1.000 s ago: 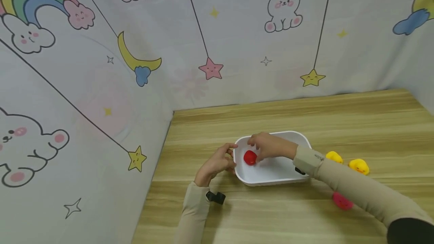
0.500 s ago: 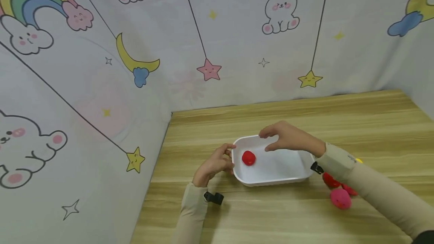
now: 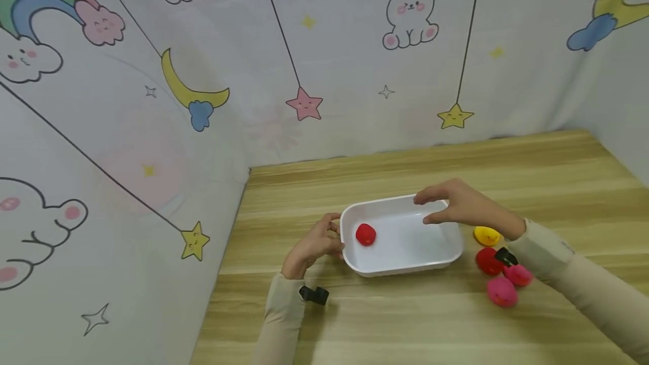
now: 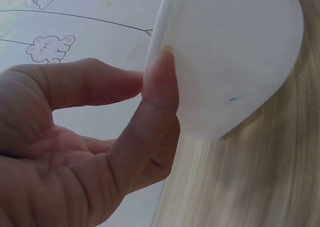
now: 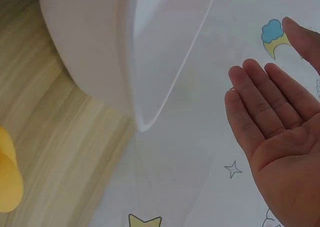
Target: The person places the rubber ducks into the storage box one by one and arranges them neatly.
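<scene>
A white plastic basin [image 3: 405,258] stands on the table with one small round red toy [image 3: 365,235] near its left end. My left hand [image 3: 315,245] pinches the basin's left rim between thumb and finger; in the left wrist view that hand [image 4: 115,132] shows close up on the rim. Over the basin's right end hovers my right hand [image 3: 469,204], its fingers extended and nothing in them. In the right wrist view the palm of the right hand [image 5: 280,132] is bare, apart from the basin wall [image 5: 90,42].
Right of the basin lie a yellow rubber duck [image 3: 487,235], a red toy [image 3: 489,261] and two pink toys, one pink toy [image 3: 502,292] nearest the front. The wooden table [image 3: 385,325] meets printed cloth walls [image 3: 355,72] at the back and left.
My right hand has let go of the red toy inside the basin, lifted, and moved right toward the basin's right end. The left hand stays at the left rim.
</scene>
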Demonstrator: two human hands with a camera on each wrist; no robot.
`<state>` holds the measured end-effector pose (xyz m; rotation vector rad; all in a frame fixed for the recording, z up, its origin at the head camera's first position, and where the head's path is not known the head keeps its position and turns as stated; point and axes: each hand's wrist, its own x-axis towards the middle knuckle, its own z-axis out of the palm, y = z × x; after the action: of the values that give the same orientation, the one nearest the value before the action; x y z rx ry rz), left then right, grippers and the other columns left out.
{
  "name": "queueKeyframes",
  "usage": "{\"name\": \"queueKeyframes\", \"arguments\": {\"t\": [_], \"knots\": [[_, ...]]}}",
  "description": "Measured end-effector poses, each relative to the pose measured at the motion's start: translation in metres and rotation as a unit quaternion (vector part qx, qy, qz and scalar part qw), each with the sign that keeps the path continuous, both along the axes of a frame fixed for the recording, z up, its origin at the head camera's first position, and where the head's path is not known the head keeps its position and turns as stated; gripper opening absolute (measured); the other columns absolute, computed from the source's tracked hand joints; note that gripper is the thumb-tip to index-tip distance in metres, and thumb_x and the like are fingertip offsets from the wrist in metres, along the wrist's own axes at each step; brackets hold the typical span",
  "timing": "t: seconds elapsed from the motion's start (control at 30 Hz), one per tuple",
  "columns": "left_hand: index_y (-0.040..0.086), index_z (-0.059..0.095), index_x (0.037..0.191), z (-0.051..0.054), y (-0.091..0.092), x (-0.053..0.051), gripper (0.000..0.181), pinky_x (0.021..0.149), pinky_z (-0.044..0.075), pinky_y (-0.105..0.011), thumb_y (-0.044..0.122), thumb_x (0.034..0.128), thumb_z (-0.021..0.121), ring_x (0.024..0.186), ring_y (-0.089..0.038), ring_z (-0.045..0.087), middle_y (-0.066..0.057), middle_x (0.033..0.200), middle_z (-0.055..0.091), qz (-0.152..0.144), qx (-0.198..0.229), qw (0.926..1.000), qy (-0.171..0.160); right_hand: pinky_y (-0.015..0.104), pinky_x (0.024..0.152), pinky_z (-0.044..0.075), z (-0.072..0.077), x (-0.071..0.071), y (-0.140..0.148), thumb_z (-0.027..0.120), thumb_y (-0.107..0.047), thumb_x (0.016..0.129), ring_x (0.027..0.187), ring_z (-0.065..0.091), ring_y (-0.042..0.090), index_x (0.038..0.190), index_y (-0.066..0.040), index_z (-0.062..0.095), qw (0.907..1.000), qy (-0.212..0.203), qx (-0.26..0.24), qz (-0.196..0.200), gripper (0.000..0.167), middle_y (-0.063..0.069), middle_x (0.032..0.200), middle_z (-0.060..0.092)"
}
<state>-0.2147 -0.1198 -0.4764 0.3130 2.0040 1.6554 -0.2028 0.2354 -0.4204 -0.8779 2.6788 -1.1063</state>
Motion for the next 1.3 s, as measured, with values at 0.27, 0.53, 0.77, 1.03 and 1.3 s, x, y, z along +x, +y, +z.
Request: {"name": "queueKeyframes", "arguments": {"t": [0.27,0.53,0.77,1.03,1.3], "knots": [[-0.011,0.03,0.147,0.005,-0.004,-0.001,0.076,0.064,0.065,-0.039,-0.021,0.0781,0.059,0.064,-0.021,0.061,-0.023,0.107,0.047,0.004,0.001,0.9999,-0.011,0.062,0.097,0.053,-0.004,0.013,0.023,0.082,-0.019,0.085,0.114,0.064,0.036,0.122,-0.004,0.072,0.9977,-0.007,0.0,-0.067,0.041,0.011,0.12,0.071],[-0.011,0.03,0.147,0.003,-0.004,0.002,0.075,0.066,0.065,-0.042,-0.019,0.0781,0.059,0.065,-0.022,0.061,-0.024,0.106,0.048,-0.002,0.005,0.9999,-0.01,0.064,0.097,0.051,-0.01,0.03,0.047,0.08,-0.02,0.088,0.12,0.059,0.042,0.127,-0.001,0.068,0.9939,-0.024,-0.018,-0.106,0.045,0.018,0.128,0.066],[-0.011,0.03,0.147,0.002,-0.004,0.003,0.074,0.064,0.065,-0.038,-0.018,0.0786,0.059,0.064,-0.022,0.06,-0.023,0.106,0.047,-0.008,0.012,0.9998,-0.01,0.054,0.093,0.058,-0.02,0.047,0.069,0.08,-0.018,0.087,0.115,0.061,0.045,0.128,0.002,0.065,0.9899,-0.035,-0.041,-0.131,0.048,0.021,0.127,0.066],[-0.012,0.03,0.146,0.001,-0.003,0.002,0.075,0.063,0.065,-0.038,-0.018,0.077,0.058,0.064,-0.022,0.06,-0.025,0.107,0.046,-0.003,0.007,0.9999,-0.009,0.02,0.088,0.056,-0.032,0.066,0.096,0.08,-0.016,0.087,0.112,0.064,0.011,0.128,0.0,0.066,0.9832,-0.042,-0.052,-0.17,0.047,0.019,0.125,0.067],[-0.012,0.029,0.147,0.001,-0.004,0.002,0.076,0.062,0.064,-0.034,-0.018,0.0768,0.058,0.066,-0.022,0.059,-0.024,0.108,0.045,-0.004,0.009,0.9998,-0.015,0.015,0.084,0.055,-0.047,0.088,0.119,0.08,-0.014,0.087,0.107,0.056,-0.009,0.128,0.0,0.066,0.9777,-0.033,-0.061,-0.198,0.046,0.015,0.123,0.069]]}}
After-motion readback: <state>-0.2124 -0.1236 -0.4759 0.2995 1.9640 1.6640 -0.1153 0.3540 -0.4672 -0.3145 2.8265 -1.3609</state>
